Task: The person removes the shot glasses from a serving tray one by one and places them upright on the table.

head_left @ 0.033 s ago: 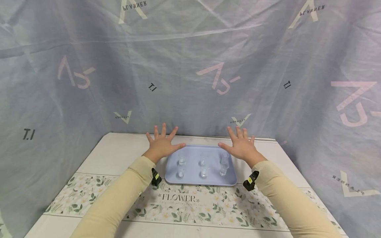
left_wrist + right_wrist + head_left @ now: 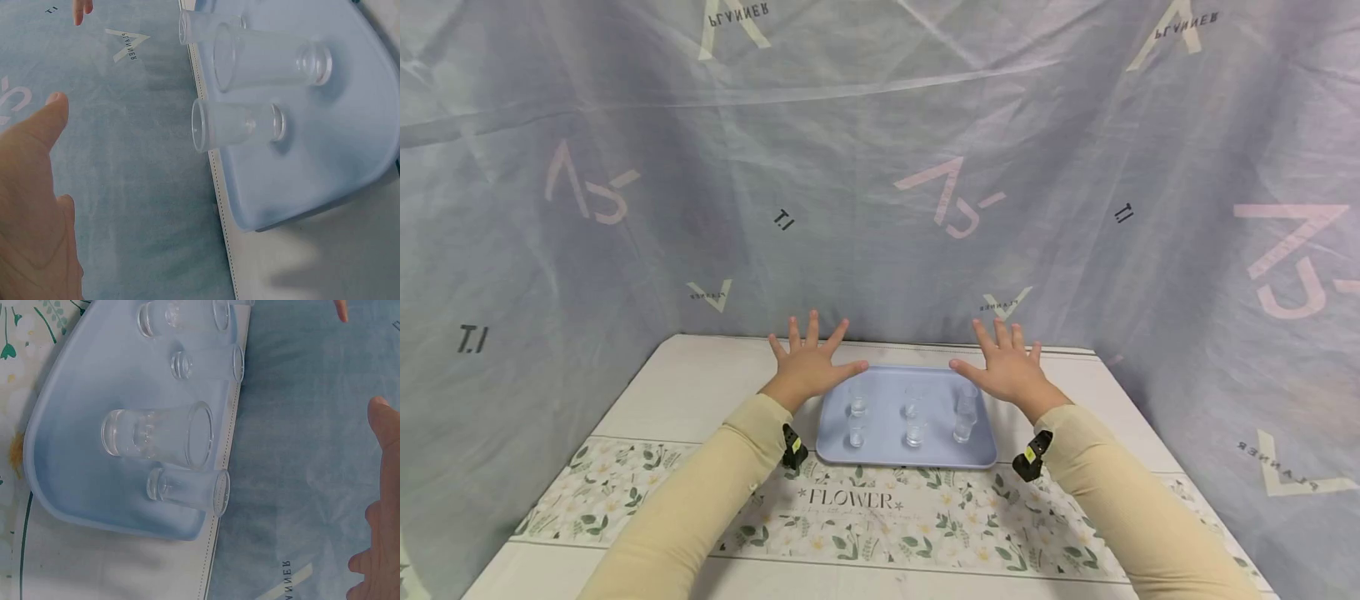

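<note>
We see six small glasses (image 2: 913, 432) standing upright on the blue tray (image 2: 883, 417), in two rows of three, and the tray itself lies on the bench (image 2: 662, 400). We judge each glass to be light but stiff, with its weight mostly low in the thick base; the smooth wall is probably slippery, and the thin rim can chip if it is knocked. So we would take one by its middle wall, with thumb and fingertips, pressing gently. The tray looks rigid, and it is better held by both short sides, kept level, because the glasses could slide. Our left hand (image 2: 811, 368) is near the far left corner of the tray, our right hand (image 2: 1011, 372) near its far right corner. Both have the fingers spread apart, thumbs pointing inward, and hold nothing; our forearms reach forward along the two sides of the tray.
</note>
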{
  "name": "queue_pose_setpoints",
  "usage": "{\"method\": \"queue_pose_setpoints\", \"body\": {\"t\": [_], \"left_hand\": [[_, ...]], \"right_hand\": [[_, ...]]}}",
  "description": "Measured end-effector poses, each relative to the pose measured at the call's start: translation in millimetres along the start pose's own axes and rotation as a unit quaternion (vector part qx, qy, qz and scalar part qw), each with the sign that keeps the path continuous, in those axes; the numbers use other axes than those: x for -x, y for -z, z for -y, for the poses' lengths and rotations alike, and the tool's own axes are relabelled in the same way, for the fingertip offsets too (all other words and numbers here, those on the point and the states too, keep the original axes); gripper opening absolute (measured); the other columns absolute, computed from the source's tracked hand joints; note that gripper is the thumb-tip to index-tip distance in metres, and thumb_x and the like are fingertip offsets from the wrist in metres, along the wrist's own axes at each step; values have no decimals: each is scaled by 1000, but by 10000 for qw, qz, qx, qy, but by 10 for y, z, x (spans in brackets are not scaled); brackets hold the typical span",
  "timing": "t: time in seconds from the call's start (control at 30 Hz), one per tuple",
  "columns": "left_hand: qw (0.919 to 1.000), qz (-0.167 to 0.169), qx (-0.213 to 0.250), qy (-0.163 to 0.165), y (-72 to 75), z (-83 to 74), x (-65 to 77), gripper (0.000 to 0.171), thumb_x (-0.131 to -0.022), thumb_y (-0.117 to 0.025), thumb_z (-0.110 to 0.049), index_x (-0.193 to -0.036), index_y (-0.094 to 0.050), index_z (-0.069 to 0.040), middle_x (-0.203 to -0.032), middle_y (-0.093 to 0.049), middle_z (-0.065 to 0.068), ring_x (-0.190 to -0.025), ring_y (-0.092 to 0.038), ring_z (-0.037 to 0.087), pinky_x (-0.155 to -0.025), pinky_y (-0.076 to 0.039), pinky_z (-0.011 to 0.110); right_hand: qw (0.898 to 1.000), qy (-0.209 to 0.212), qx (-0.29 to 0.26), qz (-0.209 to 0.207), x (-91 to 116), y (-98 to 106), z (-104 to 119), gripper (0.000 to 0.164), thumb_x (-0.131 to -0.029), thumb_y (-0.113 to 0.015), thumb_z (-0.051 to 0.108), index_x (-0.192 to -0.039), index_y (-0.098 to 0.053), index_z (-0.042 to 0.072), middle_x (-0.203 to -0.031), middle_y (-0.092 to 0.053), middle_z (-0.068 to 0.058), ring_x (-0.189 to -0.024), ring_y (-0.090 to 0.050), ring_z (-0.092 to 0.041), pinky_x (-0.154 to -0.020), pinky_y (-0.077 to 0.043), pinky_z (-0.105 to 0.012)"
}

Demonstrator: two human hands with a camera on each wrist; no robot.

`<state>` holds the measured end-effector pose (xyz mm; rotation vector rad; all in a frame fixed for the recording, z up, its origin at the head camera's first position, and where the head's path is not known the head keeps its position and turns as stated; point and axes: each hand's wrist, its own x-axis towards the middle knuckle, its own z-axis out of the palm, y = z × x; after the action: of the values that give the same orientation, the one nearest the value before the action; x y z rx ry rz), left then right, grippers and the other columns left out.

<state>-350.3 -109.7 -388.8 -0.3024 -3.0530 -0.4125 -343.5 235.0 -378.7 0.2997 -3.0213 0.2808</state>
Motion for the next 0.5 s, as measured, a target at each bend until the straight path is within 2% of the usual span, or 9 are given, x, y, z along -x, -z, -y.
{"method": "queue_pose_setpoints", "body": {"t": [0.17,0.27,0.4,0.5], "left_hand": [[10000,-60,17,-25,-15,-2,-15,93,-88,-38,-85,-163,-8,-39,-168,14,16,-147,24,49,-107,13,78],[9998,-170,29,-22,-49,1,-32,93,-88,-38,-85,-163,-8,-39,-169,11,16,-147,23,49,-108,13,77],[9994,-331,79,-82,-132,32,-52,94,-87,-36,-87,-163,-9,-38,-169,9,16,-148,22,49,-109,14,75],[9988,-412,241,-126,-191,65,-52,94,-88,-36,-86,-163,-11,-37,-169,9,15,-148,21,48,-109,15,74]], "right_hand": [[10000,12,-88,-1,-16,-28,-3,105,-89,-33,86,-165,-3,19,-167,2,-25,-150,8,-52,-108,5,-79],[9994,102,-297,-116,-36,-79,-22,104,-91,-38,82,-165,-5,17,-167,-1,-26,-151,5,-51,-109,1,-79],[9955,348,-759,-448,-60,-180,-55,100,-95,-48,72,-164,-8,12,-166,-12,-26,-151,-8,-49,-113,-11,-75],[9882,453,-1300,-677,-78,-255,-79,97,-96,-55,64,-164,-9,13,-165,-16,-26,-149,-19,-49,-113,-21,-70]]}}
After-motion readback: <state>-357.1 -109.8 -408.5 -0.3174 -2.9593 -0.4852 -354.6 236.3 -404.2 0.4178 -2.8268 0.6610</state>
